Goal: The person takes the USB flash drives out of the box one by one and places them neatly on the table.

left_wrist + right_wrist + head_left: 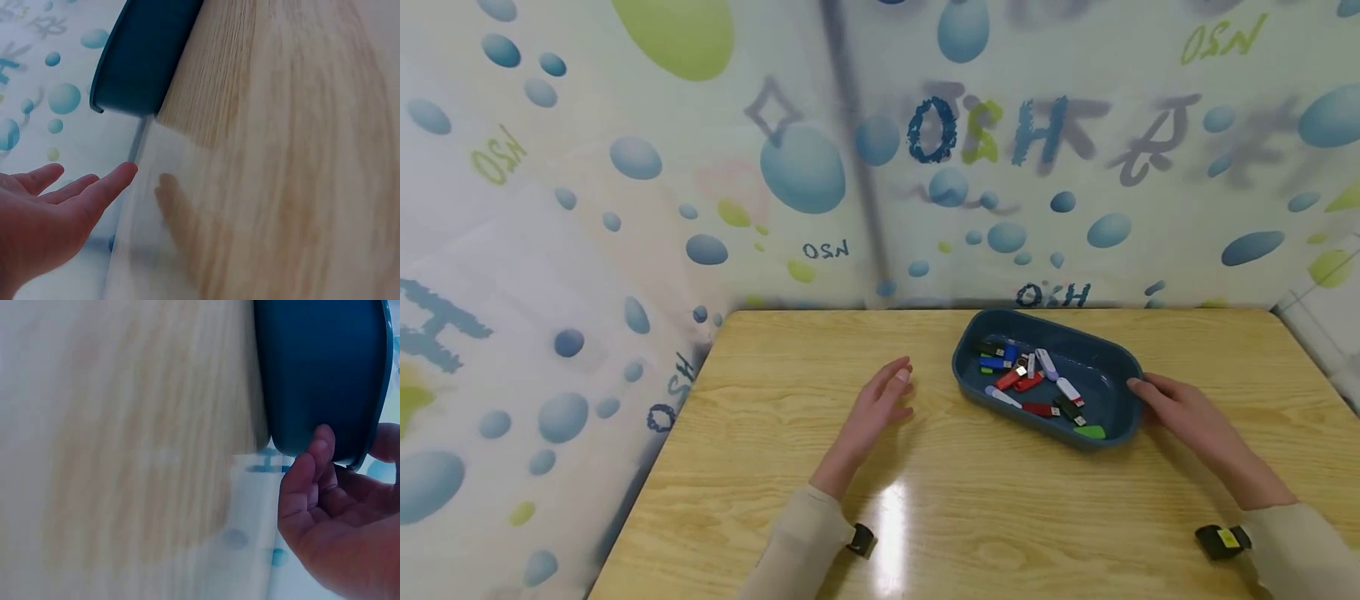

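A dark blue plastic bin [1116,367] sits on the table with several USB flash drives inside, among them a white one [1069,391], a dark red one [1039,409] and a green piece [1089,432]. My right hand [1187,417] grips the bin's right end, thumb over the rim and fingers curled against the outer wall, as the right wrist view shows of the bin [319,375]. Left of the bin, my left hand [874,404] hovers over the table, fingers loosely extended and holding nothing. In the left wrist view that hand [62,206] is apart from the bin [140,62].
The light wood table [1000,508] meets a patterned sheet [805,167] along its back edge, and the sheet continues down the left side. Both wrists wear black straps with small devices, such as the left strap [861,540].
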Demonstrator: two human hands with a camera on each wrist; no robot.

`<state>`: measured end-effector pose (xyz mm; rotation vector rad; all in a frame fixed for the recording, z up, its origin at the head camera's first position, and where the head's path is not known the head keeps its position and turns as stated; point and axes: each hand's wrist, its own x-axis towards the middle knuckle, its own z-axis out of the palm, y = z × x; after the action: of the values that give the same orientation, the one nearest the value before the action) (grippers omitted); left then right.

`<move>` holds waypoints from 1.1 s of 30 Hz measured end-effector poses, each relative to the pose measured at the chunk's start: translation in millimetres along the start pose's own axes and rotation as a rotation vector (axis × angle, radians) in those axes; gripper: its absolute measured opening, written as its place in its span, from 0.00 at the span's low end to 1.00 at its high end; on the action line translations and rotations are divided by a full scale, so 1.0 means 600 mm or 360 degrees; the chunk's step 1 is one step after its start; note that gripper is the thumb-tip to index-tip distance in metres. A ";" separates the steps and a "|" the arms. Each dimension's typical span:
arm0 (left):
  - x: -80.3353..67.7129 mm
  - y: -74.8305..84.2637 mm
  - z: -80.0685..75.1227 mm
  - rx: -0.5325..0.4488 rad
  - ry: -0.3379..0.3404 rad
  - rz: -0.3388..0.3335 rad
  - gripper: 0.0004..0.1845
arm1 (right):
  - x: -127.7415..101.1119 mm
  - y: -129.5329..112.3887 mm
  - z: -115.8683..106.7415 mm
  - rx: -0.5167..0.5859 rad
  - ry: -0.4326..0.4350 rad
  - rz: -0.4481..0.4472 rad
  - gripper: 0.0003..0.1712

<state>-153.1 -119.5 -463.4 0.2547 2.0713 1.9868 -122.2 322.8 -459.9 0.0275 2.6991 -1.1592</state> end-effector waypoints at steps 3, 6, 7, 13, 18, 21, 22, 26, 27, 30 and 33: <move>0.005 -0.002 0.003 -0.0032 0.0003 -0.0030 0.38 | 0.016 -0.009 0.005 0.0076 -0.0039 0.0010 0.42; 0.014 -0.004 0.009 -0.0068 0.0023 -0.0050 0.38 | 0.033 -0.018 0.012 0.0128 -0.0049 0.0017 0.44; 0.018 -0.006 0.011 -0.0088 0.0037 -0.0056 0.37 | 0.038 -0.021 0.015 0.0144 -0.0047 0.0023 0.44; 0.043 -0.012 0.027 -0.0141 0.0142 -0.0079 0.32 | 0.063 -0.044 0.028 0.0269 -0.0042 0.0078 0.48; 0.060 -0.019 0.036 -0.0137 0.0205 -0.0064 0.27 | 0.077 -0.057 0.040 0.0367 -0.0048 0.0129 0.50; 0.065 -0.022 0.039 -0.0133 0.0247 -0.0058 0.24 | 0.085 -0.061 0.046 0.0406 -0.0062 0.0161 0.52; 0.065 -0.022 0.040 -0.0131 0.0264 -0.0057 0.23 | 0.087 -0.063 0.047 0.0413 -0.0067 0.0171 0.53; 0.068 -0.021 0.040 -0.0158 0.0322 -0.0063 0.20 | 0.096 -0.070 0.049 0.0420 -0.0069 0.0183 0.53; 0.069 -0.021 0.040 -0.0170 0.0333 -0.0068 0.19 | 0.098 -0.071 0.050 0.0420 -0.0070 0.0185 0.54; 0.071 -0.018 0.038 -0.0174 0.0353 -0.0086 0.17 | 0.104 -0.075 0.052 0.0413 -0.0069 0.0193 0.54; 0.072 -0.015 0.036 -0.0165 0.0359 -0.0131 0.14 | 0.108 -0.078 0.053 0.0408 -0.0080 0.0200 0.55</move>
<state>-187.1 -86.2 -476.1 -0.0772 2.0613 2.1495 -184.6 263.5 -460.2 0.2003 2.4495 -1.4360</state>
